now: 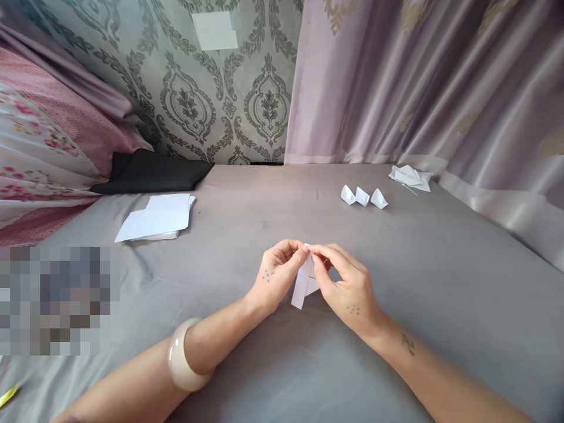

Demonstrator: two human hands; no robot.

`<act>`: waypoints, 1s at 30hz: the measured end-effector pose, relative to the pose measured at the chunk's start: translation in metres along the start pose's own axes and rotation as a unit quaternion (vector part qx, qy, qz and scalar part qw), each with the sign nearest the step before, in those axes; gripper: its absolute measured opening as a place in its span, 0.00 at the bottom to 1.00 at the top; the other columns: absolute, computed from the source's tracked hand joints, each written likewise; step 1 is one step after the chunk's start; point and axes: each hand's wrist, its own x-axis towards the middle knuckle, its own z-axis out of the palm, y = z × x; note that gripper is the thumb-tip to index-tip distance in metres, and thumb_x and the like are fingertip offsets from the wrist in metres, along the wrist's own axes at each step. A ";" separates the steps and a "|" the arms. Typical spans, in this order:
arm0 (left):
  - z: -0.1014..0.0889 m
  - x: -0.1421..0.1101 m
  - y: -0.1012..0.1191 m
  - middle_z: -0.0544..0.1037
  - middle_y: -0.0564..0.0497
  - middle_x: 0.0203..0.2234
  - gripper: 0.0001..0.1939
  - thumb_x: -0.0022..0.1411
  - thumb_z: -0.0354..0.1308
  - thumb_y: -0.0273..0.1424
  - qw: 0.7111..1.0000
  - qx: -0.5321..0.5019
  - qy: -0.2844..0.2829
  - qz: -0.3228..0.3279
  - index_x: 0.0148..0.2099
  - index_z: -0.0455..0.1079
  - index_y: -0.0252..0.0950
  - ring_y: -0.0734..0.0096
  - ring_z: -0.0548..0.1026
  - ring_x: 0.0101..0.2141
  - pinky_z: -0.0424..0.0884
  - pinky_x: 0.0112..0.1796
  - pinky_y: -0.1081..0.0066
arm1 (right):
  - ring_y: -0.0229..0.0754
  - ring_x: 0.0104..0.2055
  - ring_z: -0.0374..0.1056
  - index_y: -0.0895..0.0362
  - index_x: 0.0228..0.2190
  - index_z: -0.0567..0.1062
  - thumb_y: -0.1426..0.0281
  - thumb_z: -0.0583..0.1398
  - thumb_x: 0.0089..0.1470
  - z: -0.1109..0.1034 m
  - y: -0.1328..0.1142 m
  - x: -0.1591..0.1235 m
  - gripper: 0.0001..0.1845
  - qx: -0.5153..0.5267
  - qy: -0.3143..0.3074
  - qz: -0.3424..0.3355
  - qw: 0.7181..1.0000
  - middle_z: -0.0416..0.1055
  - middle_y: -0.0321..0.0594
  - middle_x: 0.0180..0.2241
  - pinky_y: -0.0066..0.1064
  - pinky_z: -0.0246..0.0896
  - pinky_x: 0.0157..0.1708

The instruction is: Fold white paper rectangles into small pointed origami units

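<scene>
Between my two hands is a piece of folded white paper (301,286), held up above the grey cloth. My left hand (282,273) pinches its top edge between thumb and forefinger. Close beside it, my right hand (346,282) has its fingertips closed on the same top corner. A long flap of the paper hangs down toward me, and a triangular part shows to its right, partly behind my right thumb. My fingers cover the upper fold.
Three small folded paper pieces (362,196) stand at the back right, near crumpled white paper (410,176) and a thin green stick (409,189). White sheets (154,217) lie at the left, before a black cloth (154,170). Something yellow (9,395) is at the lower left.
</scene>
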 end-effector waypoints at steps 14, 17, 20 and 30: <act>-0.003 0.002 -0.002 0.81 0.51 0.30 0.06 0.54 0.66 0.33 0.999 0.011 0.012 0.030 0.33 0.78 0.36 0.72 0.76 0.34 0.71 0.40 0.72 | 0.36 0.33 0.68 0.54 0.40 0.77 0.77 0.58 0.56 -0.003 0.001 0.001 0.12 0.010 0.012 0.021 1.000 0.74 0.38 0.34 0.30 0.66 0.33; -0.004 0.002 -0.002 0.81 0.51 0.30 0.06 0.53 0.67 0.33 0.999 0.013 0.019 0.030 0.33 0.79 0.36 0.71 0.76 0.34 0.72 0.39 0.72 | 0.36 0.33 0.68 0.54 0.39 0.78 0.75 0.59 0.57 -0.004 0.000 0.001 0.10 0.041 0.007 0.075 0.996 0.74 0.38 0.34 0.30 0.66 0.33; -0.004 0.002 -0.003 0.80 0.52 0.29 0.06 0.52 0.68 0.33 0.999 0.007 0.027 0.027 0.32 0.78 0.36 0.73 0.76 0.33 0.72 0.38 0.73 | 0.36 0.32 0.69 0.52 0.38 0.79 0.71 0.60 0.56 -0.004 -0.001 0.002 0.09 0.076 -0.001 0.131 0.988 0.74 0.37 0.34 0.29 0.67 0.32; -0.006 0.005 -0.006 0.78 0.54 0.26 0.10 0.50 0.69 0.31 0.998 -0.020 0.030 0.043 0.35 0.74 0.36 0.77 0.74 0.29 0.70 0.34 0.75 | 0.42 0.36 0.72 0.53 0.35 0.81 0.60 0.63 0.51 -0.008 0.000 0.007 0.12 0.193 -0.034 0.316 0.928 0.78 0.39 0.35 0.31 0.68 0.34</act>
